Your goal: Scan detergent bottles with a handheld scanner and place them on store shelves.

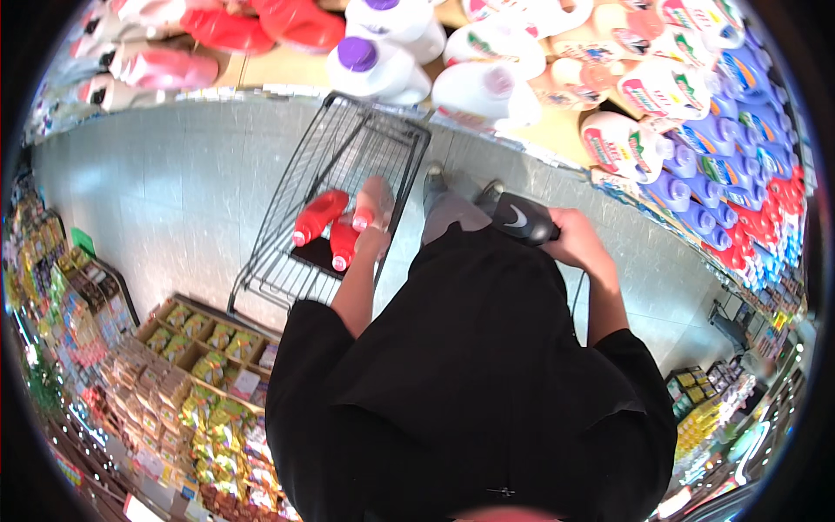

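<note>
My left hand (372, 243) reaches into a black wire shopping cart (417, 153), at the cap end of a pale pink plastic bottle (374, 196). The fingers are blurred and partly hidden, so their grip on it is unclear. Two red plastic bottles lie beside it: one red bottle (321, 214) farther left, another red bottle (344, 240) nearer me. Their pale caps point towards me. Under them shows a flat black panel (312, 253). Out to my right side, my right hand (574, 238) is closed around the end of a black Nike item (524, 218), perhaps a pouch.
A display ledge (287, 68) beyond the cart carries large white jugs (380, 70), red bottles (303, 25) and purple bottles (701, 189). Behind the cart on the left stands a divided bin (202, 349) of packaged goods. Grey tiled floor (163, 189) lies left of the cart.
</note>
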`<state>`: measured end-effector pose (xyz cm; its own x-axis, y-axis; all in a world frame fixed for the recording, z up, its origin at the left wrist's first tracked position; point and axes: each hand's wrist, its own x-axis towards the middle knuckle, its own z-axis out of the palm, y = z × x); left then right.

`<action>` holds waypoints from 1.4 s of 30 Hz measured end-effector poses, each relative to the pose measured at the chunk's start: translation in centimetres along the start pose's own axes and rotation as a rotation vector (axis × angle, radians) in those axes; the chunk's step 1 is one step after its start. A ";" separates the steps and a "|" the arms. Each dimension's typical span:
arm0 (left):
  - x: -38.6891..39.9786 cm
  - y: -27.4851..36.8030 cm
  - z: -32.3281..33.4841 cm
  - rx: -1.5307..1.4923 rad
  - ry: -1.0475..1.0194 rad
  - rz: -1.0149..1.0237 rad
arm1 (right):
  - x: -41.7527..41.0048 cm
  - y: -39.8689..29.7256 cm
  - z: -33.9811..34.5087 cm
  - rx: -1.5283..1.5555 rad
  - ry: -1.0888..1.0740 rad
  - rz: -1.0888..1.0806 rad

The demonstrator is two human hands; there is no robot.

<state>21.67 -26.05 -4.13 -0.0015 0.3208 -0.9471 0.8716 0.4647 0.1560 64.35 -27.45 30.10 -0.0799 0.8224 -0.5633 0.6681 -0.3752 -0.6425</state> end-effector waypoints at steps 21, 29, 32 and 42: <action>-59.8 46.5 -0.3 -0.331 -1.142 2.309 | -9.2 15.5 -7.6 0.206 0.493 -0.204; -60.7 52.2 3.4 -0.164 -1.186 2.327 | -12.3 19.6 -9.2 0.190 0.503 -0.109; -61.1 51.5 4.0 -0.152 -1.146 2.289 | -12.4 20.0 -10.2 0.259 0.433 -0.131; -48.9 51.8 6.4 0.107 -0.897 1.552 | -13.1 23.7 -11.6 0.236 0.494 -0.145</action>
<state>70.01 -22.94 48.52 0.9725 -0.1493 0.1789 -0.1576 0.1443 0.9769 89.81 -42.14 28.27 0.2351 0.9538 -0.1869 0.4877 -0.2821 -0.8262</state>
